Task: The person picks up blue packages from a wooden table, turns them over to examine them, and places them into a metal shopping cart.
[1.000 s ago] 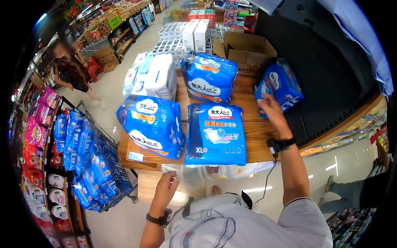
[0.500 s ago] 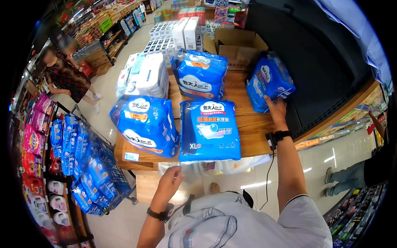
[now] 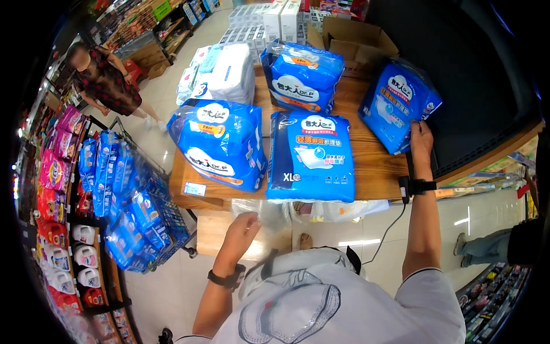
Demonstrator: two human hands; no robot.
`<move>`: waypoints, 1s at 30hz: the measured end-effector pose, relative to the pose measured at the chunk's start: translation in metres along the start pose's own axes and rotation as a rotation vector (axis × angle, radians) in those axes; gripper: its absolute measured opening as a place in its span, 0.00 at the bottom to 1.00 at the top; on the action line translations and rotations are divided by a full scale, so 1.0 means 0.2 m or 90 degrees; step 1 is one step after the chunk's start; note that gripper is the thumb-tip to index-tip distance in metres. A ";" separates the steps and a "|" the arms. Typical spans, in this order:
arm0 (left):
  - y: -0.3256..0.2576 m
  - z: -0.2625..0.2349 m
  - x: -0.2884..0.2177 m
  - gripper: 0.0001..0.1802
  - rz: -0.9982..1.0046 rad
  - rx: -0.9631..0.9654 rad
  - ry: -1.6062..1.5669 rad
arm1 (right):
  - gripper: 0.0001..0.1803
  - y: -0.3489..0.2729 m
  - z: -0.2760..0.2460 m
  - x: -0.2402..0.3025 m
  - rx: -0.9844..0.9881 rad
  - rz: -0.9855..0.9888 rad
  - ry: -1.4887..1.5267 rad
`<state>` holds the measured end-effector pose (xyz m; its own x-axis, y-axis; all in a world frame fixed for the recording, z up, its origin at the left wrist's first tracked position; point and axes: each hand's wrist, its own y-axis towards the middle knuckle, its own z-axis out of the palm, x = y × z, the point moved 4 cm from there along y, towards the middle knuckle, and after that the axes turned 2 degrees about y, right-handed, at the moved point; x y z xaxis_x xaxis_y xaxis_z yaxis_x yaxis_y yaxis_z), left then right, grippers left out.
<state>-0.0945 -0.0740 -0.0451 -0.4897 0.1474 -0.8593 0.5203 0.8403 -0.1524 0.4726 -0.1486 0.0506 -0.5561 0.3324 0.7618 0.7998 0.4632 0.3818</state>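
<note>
On the wooden table [image 3: 223, 203] several blue plastic packs are set out. My right hand [image 3: 421, 137] grips the lower right edge of a blue pack of pads [image 3: 395, 106], which stands slanted at the table's right side. Over the near edge, my left hand [image 3: 242, 232] hovers with fingers loosely bent and nothing in them. Nearest to it are a flat-lying blue pack with a pad pictured on it [image 3: 312, 157] and a bulkier blue pack [image 3: 220, 146] to the left. Behind these stands another bulky blue pack [image 3: 303, 77].
White packs [image 3: 229, 74] sit at the table's far left. An opened cardboard box [image 3: 358, 49] and stacked white boxes [image 3: 281, 23] lie beyond. A cart [image 3: 137, 212] full of blue packs stands left, near a person [image 3: 109, 80]. A black panel [image 3: 475, 86] borders the right.
My view has shifted, so the table sits higher and further right in it. My right hand has slid to the slanted pack's right edge, and the pack faces me more. My left hand stays empty.
</note>
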 end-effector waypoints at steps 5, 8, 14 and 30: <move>0.06 0.04 -0.01 0.17 0.011 0.038 -0.013 | 0.18 -0.04 -0.26 0.16 0.022 0.018 0.027; 0.11 0.07 -0.04 0.17 0.044 0.053 -0.023 | 0.16 -0.04 -0.33 0.14 0.069 0.046 0.123; 0.16 0.09 -0.08 0.16 0.075 0.064 -0.003 | 0.14 -0.12 -0.35 -0.06 0.146 0.142 0.114; 0.16 0.11 -0.10 0.16 0.085 0.081 -0.009 | 0.14 -0.23 -0.36 0.00 0.147 0.197 0.156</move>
<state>-0.0537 -0.0614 -0.0436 -0.4012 0.2456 -0.8824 0.6650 0.7407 -0.0962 0.4512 -0.2285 0.0703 -0.2060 0.2928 0.9337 0.8330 0.5532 0.0103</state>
